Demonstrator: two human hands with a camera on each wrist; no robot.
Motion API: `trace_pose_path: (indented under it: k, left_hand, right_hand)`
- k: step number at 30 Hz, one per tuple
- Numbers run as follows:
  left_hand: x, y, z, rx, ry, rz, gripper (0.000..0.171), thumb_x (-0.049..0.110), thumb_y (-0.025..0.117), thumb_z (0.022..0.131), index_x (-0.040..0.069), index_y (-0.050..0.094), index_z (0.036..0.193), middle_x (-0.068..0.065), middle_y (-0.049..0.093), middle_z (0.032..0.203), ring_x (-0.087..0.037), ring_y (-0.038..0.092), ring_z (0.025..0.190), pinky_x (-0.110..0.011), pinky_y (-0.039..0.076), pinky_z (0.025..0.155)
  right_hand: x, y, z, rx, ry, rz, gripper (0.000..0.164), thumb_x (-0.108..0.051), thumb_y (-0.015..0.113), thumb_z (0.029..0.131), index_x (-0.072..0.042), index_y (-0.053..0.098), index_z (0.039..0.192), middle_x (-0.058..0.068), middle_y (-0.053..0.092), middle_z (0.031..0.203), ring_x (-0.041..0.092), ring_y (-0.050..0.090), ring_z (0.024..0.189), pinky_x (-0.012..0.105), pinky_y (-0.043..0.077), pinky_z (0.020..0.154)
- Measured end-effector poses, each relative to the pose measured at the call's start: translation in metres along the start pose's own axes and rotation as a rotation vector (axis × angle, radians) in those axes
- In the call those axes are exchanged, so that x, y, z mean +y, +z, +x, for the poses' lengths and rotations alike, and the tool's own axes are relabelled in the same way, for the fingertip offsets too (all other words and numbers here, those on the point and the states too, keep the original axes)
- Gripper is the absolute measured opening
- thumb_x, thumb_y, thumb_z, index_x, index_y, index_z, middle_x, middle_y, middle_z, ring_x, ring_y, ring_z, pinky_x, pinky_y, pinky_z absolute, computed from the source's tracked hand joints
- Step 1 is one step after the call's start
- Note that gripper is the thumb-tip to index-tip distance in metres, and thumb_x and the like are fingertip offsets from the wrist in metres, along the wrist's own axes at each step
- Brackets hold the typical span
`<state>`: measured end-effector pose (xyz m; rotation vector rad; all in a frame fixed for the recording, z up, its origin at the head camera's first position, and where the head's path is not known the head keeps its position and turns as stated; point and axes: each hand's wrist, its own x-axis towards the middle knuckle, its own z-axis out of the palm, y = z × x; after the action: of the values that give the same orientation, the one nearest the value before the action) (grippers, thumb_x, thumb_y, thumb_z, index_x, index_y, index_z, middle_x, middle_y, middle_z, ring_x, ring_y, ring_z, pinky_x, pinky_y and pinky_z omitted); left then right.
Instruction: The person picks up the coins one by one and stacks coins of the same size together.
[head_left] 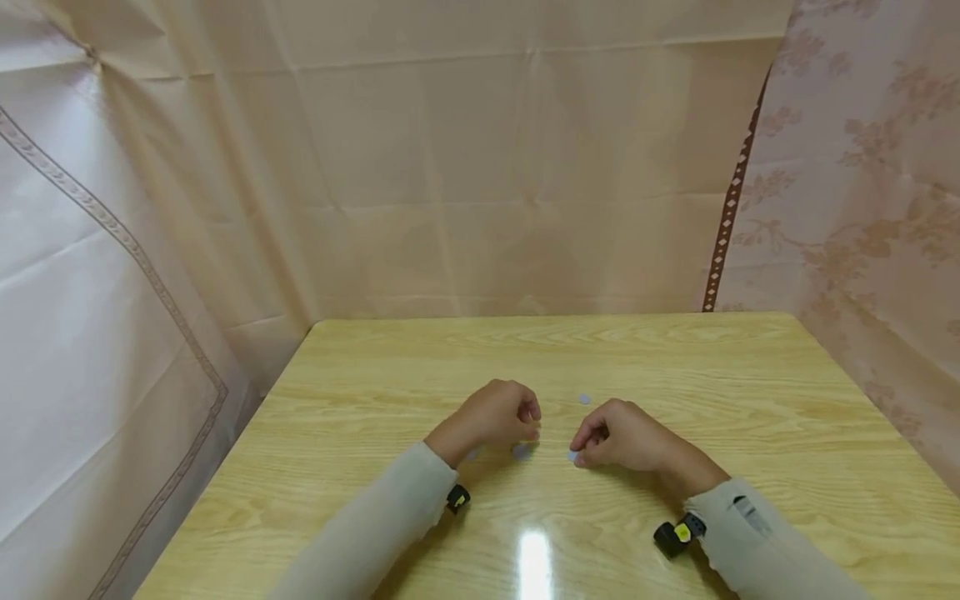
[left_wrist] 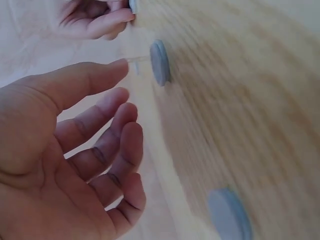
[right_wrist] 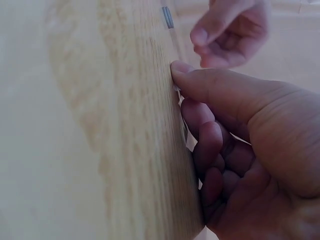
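My left hand hovers just above the table, fingers loosely bent and nothing held. Under its fingertips lies a small round grey disc, seen from the side as a thick edge in the left wrist view, close to the thumb tip. Another grey disc rests nearer the left wrist. With thumb and index finger, my right hand pinches a small pale disc at the table surface. In the right wrist view that disc is mostly hidden behind the fingers. Beyond both hands lies one more disc.
The wood-grain table reaches back to a hanging beige cloth. Patterned cloth hangs at the left and right sides. Black wrist cameras sit below each sleeve, close over the tabletop.
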<state>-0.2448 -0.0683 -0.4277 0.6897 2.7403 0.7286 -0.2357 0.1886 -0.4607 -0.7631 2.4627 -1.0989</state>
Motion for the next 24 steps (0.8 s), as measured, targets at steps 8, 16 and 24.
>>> trace_pose_path:
  k: [8, 16, 24]
  left_hand:
    - [0.016, 0.004, 0.028, -0.007, 0.049, 0.083, 0.024, 0.021, 0.082, 0.089, 0.015, 0.075, 0.110, 0.010, 0.066, 0.090, -0.008, 0.060, 0.082, -0.023, 0.051, 0.074]
    - [0.022, 0.008, 0.051, 0.005, 0.054, 0.068, 0.030, 0.021, 0.083, 0.089, 0.011, 0.074, 0.116, 0.006, 0.068, 0.094, -0.009, 0.061, 0.083, -0.023, 0.052, 0.076]
    - [0.031, 0.011, 0.068, 0.000, 0.024, 0.064, 0.042, 0.024, 0.083, 0.089, 0.010, 0.072, 0.127, 0.006, 0.068, 0.091, -0.009, 0.061, 0.080, -0.022, 0.052, 0.074]
  right_hand:
    - [0.001, 0.000, 0.000, 0.003, 0.002, -0.013, 0.006, -0.026, 0.085, 0.087, -0.024, 0.080, 0.089, -0.007, 0.072, 0.079, 0.009, 0.059, 0.069, 0.025, 0.051, 0.061]
    - [0.000, 0.000, 0.001, 0.007, 0.004, -0.007, 0.008, -0.026, 0.086, 0.086, -0.022, 0.080, 0.087, -0.005, 0.072, 0.079, 0.009, 0.058, 0.068, 0.024, 0.049, 0.060]
    - [0.002, -0.002, 0.000, 0.002, -0.010, -0.014, 0.008, -0.027, 0.085, 0.086, -0.022, 0.080, 0.088, -0.006, 0.073, 0.078, 0.008, 0.058, 0.067, 0.024, 0.050, 0.060]
